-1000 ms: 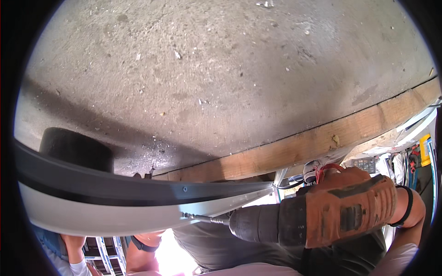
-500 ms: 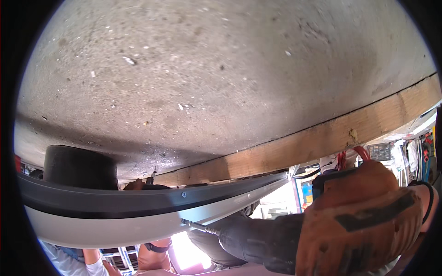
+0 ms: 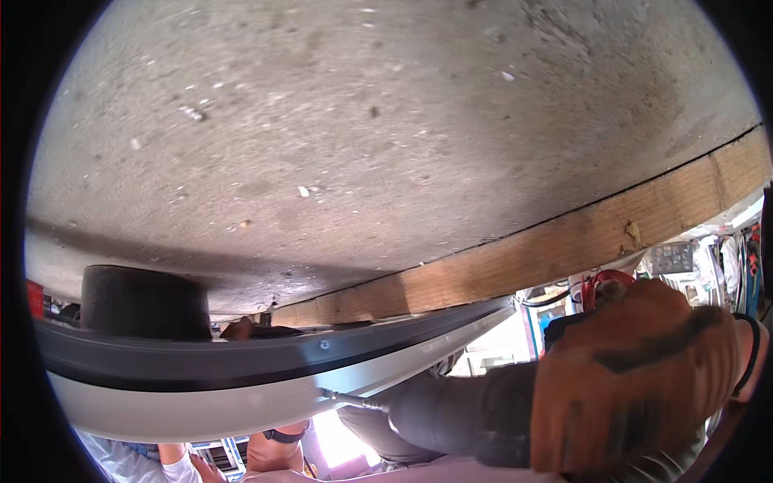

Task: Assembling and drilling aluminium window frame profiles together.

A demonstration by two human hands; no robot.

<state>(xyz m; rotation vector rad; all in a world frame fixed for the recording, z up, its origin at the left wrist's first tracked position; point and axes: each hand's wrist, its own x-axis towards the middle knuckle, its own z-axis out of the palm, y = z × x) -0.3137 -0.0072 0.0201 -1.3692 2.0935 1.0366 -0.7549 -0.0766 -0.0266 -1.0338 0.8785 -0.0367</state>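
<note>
A worn orange and black power drill (image 3: 483, 419) fills the lower right, pointing left. Its thin metal bit (image 3: 354, 399) reaches the white face of a long curved panel (image 3: 201, 410), at or close to its surface. Along the panel's top runs a dark grey edge strip (image 3: 233, 360) with one screw head (image 3: 324, 344). My right hand is closed on the drill, mostly hidden behind the body; the wrist with a black band (image 3: 752, 354) shows at the right edge. I cannot make out my left hand.
A rough grey concrete surface (image 3: 362, 145) spans the top, with a wooden board (image 3: 515, 270) along its edge. A black cylinder (image 3: 145, 302) stands behind the strip. Below the panel are a banded bare limb (image 3: 278, 451) and a white sleeve (image 3: 177, 467); whose they are is unclear.
The view has shifted slightly, so the panel and board sit a little lower. The drill looks more blurred, its bit still at the same part of the white panel.
</note>
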